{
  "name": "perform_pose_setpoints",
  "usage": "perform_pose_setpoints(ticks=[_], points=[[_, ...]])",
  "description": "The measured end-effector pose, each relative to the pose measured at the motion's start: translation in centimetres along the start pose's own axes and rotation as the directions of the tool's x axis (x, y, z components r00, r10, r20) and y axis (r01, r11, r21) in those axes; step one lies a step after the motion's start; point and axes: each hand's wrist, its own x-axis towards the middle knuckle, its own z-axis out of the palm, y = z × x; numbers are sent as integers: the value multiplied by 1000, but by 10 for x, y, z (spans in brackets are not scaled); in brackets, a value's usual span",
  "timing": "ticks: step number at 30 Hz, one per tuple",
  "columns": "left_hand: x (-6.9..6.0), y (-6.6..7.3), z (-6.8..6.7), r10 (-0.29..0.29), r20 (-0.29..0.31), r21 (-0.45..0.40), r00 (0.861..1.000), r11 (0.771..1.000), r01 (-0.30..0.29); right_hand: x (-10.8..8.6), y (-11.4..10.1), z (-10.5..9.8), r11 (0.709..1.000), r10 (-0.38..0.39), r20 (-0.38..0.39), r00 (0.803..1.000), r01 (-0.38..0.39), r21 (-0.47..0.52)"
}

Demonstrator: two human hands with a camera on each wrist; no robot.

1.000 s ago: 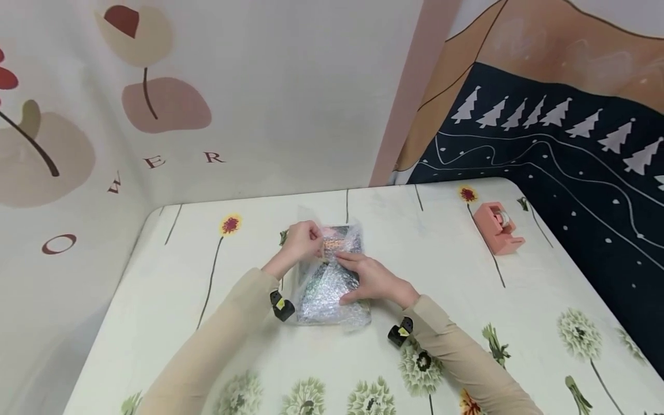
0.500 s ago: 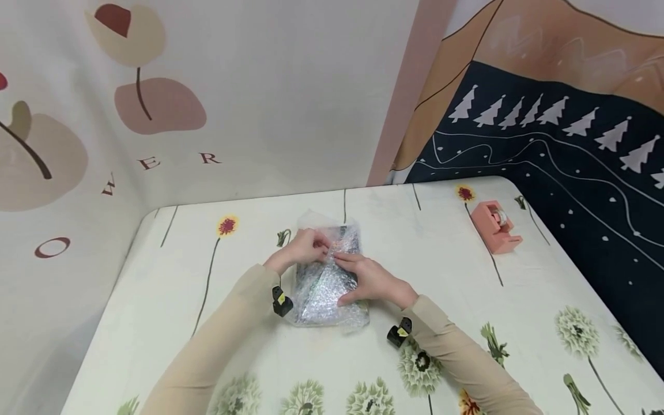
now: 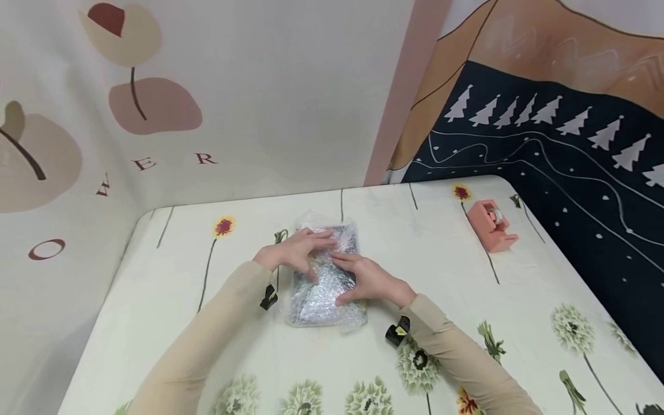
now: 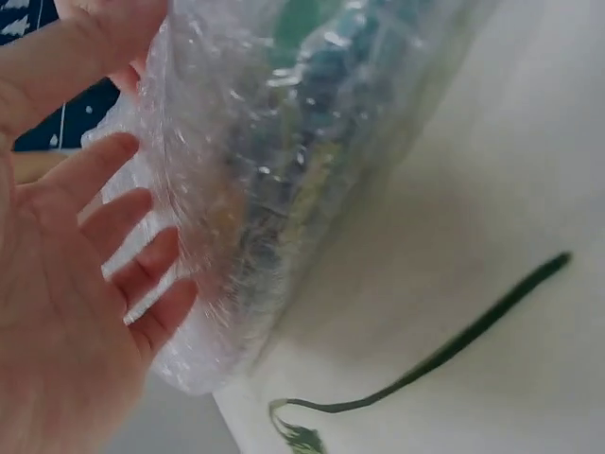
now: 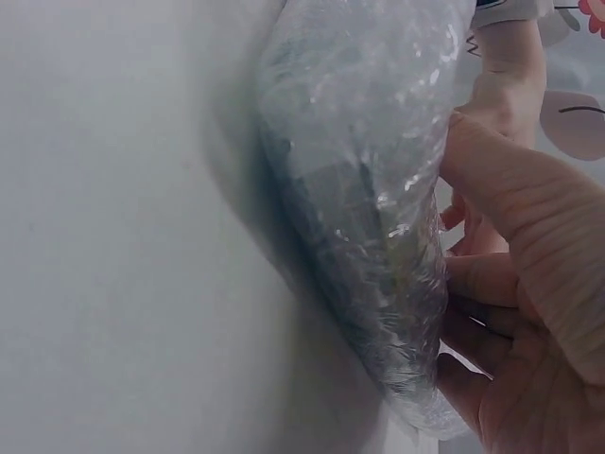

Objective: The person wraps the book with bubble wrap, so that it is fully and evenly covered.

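Observation:
A flat, dark rectangular thing lies on the table wrapped in clear bubble wrap (image 3: 320, 305); the wrap blurs its printed, colored surface. My left hand (image 3: 300, 249) is spread over the upper left of the package, thumb apart from the fingers. In the left wrist view, the fingertips (image 4: 163, 248) rest lightly on the bubble wrap or hover just over it. My right hand (image 3: 374, 282) presses on the package's right side with extended fingers. The right wrist view shows its thumb and fingertips (image 5: 463, 378) against the plastic, with part of the left hand behind.
A pink tape dispenser (image 3: 489, 226) with a roll in it stands at the back right of the table. The flower-patterned tablecloth (image 3: 425, 253) runs back to printed cloth walls. A black camera sits on each wrist.
My left hand has gone from pinching the wrap's edge to spreading its fingers over the package, and the loose flap now lies flatter. My right hand has kept its place.

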Motion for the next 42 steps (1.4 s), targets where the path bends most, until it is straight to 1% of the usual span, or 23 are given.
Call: perform_pose_setpoints(ticks=[2, 3, 6, 10, 14, 17, 20, 22, 24, 27, 28, 30, 33, 35, 39, 42], points=[[0, 1, -1, -23, 14, 50, 1000, 998, 22, 1, 0, 0, 1000, -9, -5, 1000, 9, -5], [0, 2, -2, -27, 12, 76, 1000, 997, 26, 1, -1, 0, 1000, -11, -6, 1000, 11, -6], [-1, 2, -2, -16, -11, 141, 1000, 990, 17, 1, -1, 0, 1000, -11, -6, 1000, 11, -7], [0, 1, -1, 9, -24, 184, 1000, 983, -5, 0, -1, 1, 1000, 1, -4, 1000, -1, 1], [4, 0, 1, 17, -29, 198, 999, 980, -11, -3, 2, 3, 1000, -11, -22, 1000, 11, -6], [6, -2, 2, 21, -37, 201, 999, 980, -13, -5, 3, 4, 999, -41, -38, 998, 41, -9], [5, -3, 5, 42, -54, 192, 998, 981, -31, -6, 4, 4, 998, -68, -43, 997, 67, -15], [4, -4, 6, 46, -62, 169, 997, 985, -35, -6, 5, 4, 997, -76, -42, 996, 75, -19], [2, -5, 7, 44, -76, 125, 996, 992, -34, -5, 5, 4, 997, -74, -39, 997, 73, -16], [1, -6, 6, 31, -73, 86, 997, 996, -25, -3, 6, 3, 998, -64, -37, 997, 64, -5], [1, -6, 6, 31, -67, 93, 997, 995, -24, -2, 6, 3, 998, -62, -35, 997, 62, -1], [1, -5, 3, 38, -49, 136, 998, 990, -31, -1, 6, 2, 998, -57, -34, 998, 58, 4], [2, -2, -2, 49, -22, 231, 999, 972, -43, 0, 6, 3, 998, -55, -32, 998, 55, 1], [3, 0, -4, 49, -18, 267, 999, 963, -43, 0, 6, 3, 999, -55, -29, 998, 55, 2], [4, 1, -4, 33, -8, 276, 999, 961, -30, -2, 5, 4, 997, -70, -36, 997, 70, 23], [4, 1, -2, 22, -8, 258, 1000, 966, -20, -7, 6, 4, 993, -93, -72, 993, 99, 71]])
